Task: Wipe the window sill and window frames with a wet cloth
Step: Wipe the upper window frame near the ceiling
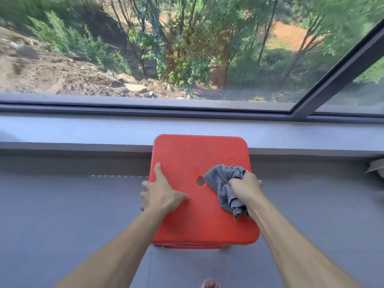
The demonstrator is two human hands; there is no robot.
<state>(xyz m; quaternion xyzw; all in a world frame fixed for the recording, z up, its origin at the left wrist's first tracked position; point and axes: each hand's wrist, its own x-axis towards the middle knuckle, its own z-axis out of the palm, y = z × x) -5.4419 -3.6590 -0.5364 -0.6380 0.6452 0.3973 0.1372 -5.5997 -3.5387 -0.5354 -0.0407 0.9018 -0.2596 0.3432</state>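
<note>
A grey window sill (83,132) runs across the view under a dark window frame (145,110), with a slanted frame bar (340,73) at the right. A red plastic stool (199,154) stands against the sill. My left hand (160,194) grips the stool's left edge, thumb on top and fingers wrapped over the side. My right hand (245,186) holds a crumpled grey cloth (222,181) and rests at the stool's right edge. Whether that hand also grips the stool is hidden.
Grey floor (62,215) lies on both sides of the stool. A pale object (376,168) sits at the far right edge below the sill. A toe (209,283) shows at the bottom. Trees and a dirt slope lie beyond the glass.
</note>
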